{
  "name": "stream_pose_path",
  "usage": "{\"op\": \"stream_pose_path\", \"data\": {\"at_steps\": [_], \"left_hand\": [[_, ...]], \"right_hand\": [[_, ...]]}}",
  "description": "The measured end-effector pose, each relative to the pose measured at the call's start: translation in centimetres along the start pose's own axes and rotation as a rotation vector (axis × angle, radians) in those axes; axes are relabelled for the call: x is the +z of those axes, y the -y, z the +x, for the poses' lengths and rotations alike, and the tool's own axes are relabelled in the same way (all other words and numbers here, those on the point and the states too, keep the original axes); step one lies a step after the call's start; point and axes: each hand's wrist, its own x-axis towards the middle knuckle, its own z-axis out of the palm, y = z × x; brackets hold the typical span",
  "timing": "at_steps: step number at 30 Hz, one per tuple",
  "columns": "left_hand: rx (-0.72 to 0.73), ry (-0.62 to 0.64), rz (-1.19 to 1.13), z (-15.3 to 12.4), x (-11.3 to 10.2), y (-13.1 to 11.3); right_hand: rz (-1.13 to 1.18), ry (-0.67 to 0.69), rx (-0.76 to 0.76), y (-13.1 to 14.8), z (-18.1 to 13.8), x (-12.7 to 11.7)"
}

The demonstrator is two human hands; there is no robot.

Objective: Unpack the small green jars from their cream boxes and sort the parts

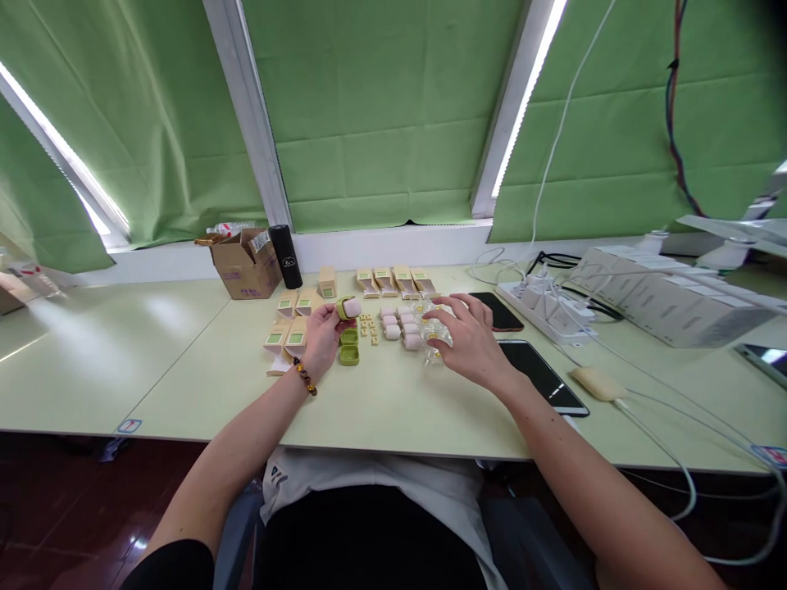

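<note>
My left hand is closed on a small green case with a pale pink rounded block at its open side. Just below it on the table lie green open-topped shells. My right hand hovers at clear plastic pieces with yellow centres, thumb and fingers curved and apart. Between the hands stand several pale pink blocks in rows. Beside them lie several tiny yellowish square pieces.
Folded beige cartons stand left of my left hand, and more cartons at the back. A cardboard box and black cylinder are back left. To the right lie a tablet, a phone, a power strip and cables.
</note>
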Motion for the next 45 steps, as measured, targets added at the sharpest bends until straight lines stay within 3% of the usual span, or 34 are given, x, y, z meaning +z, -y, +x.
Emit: {"op": "stream_pose_path", "data": {"at_steps": [4, 10, 14, 23, 26, 30, 35, 38, 45], "left_hand": [[-0.067, 0.045, -0.05, -0.3, 0.4, -0.1], [-0.127, 0.125, -0.059, -0.6, 0.6, -0.6], [-0.183, 0.172, -0.071, -0.9, 0.9, -0.7], [-0.271, 0.4, 0.037, -1.7, 1.4, -0.2], [-0.092, 0.332, 0.276, -1.5, 1.1, 0.3], [0.349, 0.209, 0.562, -1.5, 0.6, 0.3], [0.81, 0.311, 0.814, -1.8, 0.1, -0.2], [0.922, 0.331, 0.887, -1.9, 0.1, -0.2], [1.034, 0.253, 1.01, -2.0, -0.1, 0.4]], "right_hand": [[0.307, -0.059, -0.073, 3.6, 2.5, 1.0], [0.83, -0.089, 0.001, 8.0, 5.2, 5.8], [0.99, -0.156, 0.052, 8.8, 5.1, 7.4], [1.385, -0.147, 0.132, 8.6, 4.2, 6.9], [1.432, -0.154, 0.157, 8.5, 4.1, 7.1], [1.44, -0.177, 0.184, 8.1, 4.0, 7.1], [1.464, -0.152, 0.222, 8.1, 3.9, 7.4], [1.504, -0.153, 0.266, 8.4, 3.9, 7.8], [1.494, -0.14, 0.352, 8.6, 4.0, 8.1]]}}
